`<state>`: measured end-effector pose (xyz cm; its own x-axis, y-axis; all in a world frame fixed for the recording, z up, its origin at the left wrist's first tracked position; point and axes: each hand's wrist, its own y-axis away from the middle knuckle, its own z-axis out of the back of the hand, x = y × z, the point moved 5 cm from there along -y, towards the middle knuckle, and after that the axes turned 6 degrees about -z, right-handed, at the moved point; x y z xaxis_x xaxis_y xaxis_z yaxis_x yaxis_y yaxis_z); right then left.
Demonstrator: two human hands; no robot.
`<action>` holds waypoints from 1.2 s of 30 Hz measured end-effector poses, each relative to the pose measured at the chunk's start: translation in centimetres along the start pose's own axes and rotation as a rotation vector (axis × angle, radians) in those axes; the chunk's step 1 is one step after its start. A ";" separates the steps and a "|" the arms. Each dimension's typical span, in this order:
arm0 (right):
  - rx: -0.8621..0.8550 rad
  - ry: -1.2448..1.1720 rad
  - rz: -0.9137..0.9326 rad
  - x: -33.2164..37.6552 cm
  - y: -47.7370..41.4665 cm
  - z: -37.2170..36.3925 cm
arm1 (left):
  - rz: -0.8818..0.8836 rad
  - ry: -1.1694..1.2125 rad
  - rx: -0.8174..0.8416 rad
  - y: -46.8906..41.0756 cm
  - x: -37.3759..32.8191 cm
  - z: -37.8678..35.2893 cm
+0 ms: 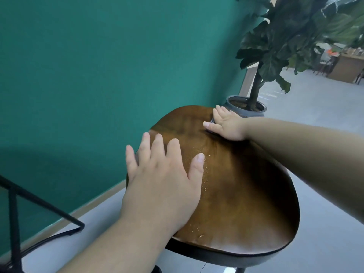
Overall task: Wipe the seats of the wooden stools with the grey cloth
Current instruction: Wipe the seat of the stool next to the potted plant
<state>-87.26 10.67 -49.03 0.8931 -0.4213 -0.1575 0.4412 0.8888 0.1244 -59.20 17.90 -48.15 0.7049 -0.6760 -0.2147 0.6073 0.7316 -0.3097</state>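
A dark brown wooden stool seat [242, 194] fills the middle of the view, with fine yellowish crumbs scattered near its centre. My left hand [163, 182] lies flat on the seat's left side, fingers spread, holding nothing. My right hand [226, 125] presses down at the seat's far edge. Only a thin dark sliver of the grey cloth [211, 121] shows under its fingers; the rest is hidden by the hand.
A teal wall [98, 75] runs along the left. A potted plant in a grey pot [246, 109] stands just beyond the stool. A black metal frame [23, 213] sits at lower left. The floor is pale grey, with furniture far off at the right.
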 end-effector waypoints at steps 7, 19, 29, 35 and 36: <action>0.055 -0.208 -0.140 -1.2 -4.1 1.9 | -0.012 -0.021 0.025 0.0 0.0 -0.2; -0.058 -0.147 -0.097 -1.0 -4.1 2.2 | 0.030 -0.054 0.069 0.1 0.1 0.3; 0.153 -0.065 0.090 1.5 6.9 -0.2 | 0.047 -0.064 0.073 0.1 0.2 0.2; 0.238 -0.053 0.199 3.3 16.5 -0.2 | 0.060 -0.054 0.048 0.1 0.1 0.2; 0.248 -0.042 0.217 3.7 18.1 0.0 | 0.061 -0.050 0.048 0.1 0.1 0.2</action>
<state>-75.96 25.19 -47.34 0.9691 -0.2389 -0.0611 0.2436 0.8897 0.3861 -58.98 17.86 -47.97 0.7580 -0.6253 -0.1853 0.5784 0.7758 -0.2521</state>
